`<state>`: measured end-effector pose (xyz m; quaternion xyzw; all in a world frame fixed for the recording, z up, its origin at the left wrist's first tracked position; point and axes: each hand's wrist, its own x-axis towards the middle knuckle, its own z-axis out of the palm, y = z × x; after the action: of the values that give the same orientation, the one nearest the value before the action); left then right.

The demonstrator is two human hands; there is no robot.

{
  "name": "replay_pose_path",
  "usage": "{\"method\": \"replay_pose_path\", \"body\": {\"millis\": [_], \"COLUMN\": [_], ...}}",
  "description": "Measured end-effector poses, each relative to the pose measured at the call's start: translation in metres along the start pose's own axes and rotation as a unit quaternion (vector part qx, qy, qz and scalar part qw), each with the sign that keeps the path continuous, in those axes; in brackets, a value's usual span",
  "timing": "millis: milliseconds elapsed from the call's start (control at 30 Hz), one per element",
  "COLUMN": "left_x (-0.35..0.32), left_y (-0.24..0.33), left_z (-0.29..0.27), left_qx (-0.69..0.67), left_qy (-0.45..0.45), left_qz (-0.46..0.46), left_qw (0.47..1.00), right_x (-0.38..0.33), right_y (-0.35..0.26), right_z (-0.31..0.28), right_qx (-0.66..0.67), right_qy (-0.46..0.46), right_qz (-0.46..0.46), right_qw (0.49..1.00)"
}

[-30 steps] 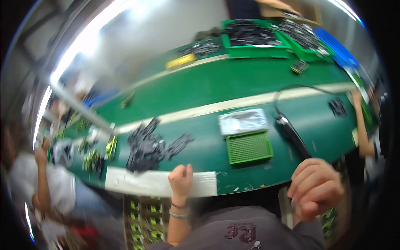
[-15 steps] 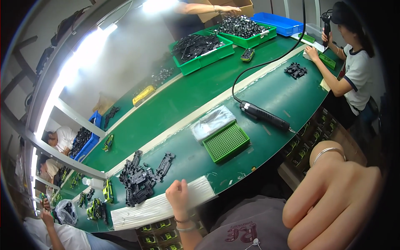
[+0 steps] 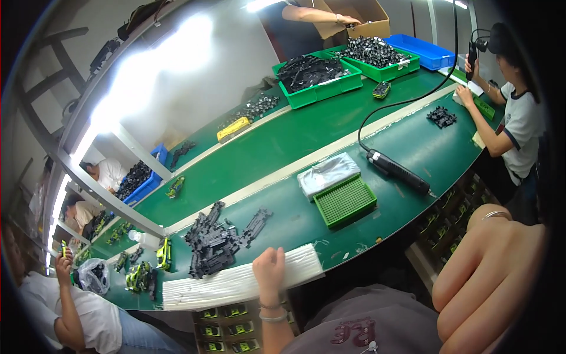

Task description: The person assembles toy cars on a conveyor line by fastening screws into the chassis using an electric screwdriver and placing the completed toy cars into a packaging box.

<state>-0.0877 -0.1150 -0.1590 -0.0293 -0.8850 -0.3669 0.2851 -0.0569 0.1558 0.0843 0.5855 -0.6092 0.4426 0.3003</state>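
Note:
My left hand (image 3: pixel 269 268) rests with curled fingers on a white ribbed pad (image 3: pixel 224 286) that lies along the near edge of the green table (image 3: pixel 277 147). Just beyond it is a pile of black plastic parts (image 3: pixel 215 242). My right hand (image 3: pixel 495 277) is raised close to the camera at the lower right, fingers curled together, with nothing visible in it. A green grid tray (image 3: pixel 345 200), a clear plastic bag (image 3: pixel 328 174) and a black electric screwdriver (image 3: pixel 398 171) on a cable lie between the two hands, further out on the table.
Two green bins (image 3: pixel 318 76) of black parts, a blue bin (image 3: pixel 427 50) and a cardboard box (image 3: pixel 359 15) stand at the far end. One person (image 3: pixel 519 118) works at the right, another (image 3: pixel 76 307) at the left near yellow-green toy cars (image 3: pixel 162 253).
The view has swung and tilted, bringing the right-hand co-worker into sight. My right hand has come up much closer to the camera. My left hand stays on the white pad.

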Motion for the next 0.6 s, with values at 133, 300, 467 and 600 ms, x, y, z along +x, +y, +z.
{"method": "replay_pose_path", "body": {"millis": [133,300,467,600], "left_x": [-0.002,-0.005,-0.003,0.000], "left_y": [0.007,0.001,0.002,0.007], "left_z": [-0.003,-0.002,0.000,0.000], "left_qx": [0.023,0.007,0.005,0.012], "left_qy": [-0.030,-0.005,0.004,-0.014], "left_qz": [-0.038,0.002,-0.013,-0.031], "left_qw": [0.999,1.000,1.000,0.999], "right_x": [0.007,0.013,0.017,0.016], "right_y": [0.000,0.002,0.009,0.016], "right_z": [-0.004,-0.004,-0.006,-0.005], "right_qx": [-0.021,-0.045,-0.060,-0.070], "right_qy": [-0.011,-0.024,-0.046,-0.056], "right_qz": [-0.026,-0.037,-0.033,-0.018], "right_qw": [0.999,0.998,0.997,0.996]}}
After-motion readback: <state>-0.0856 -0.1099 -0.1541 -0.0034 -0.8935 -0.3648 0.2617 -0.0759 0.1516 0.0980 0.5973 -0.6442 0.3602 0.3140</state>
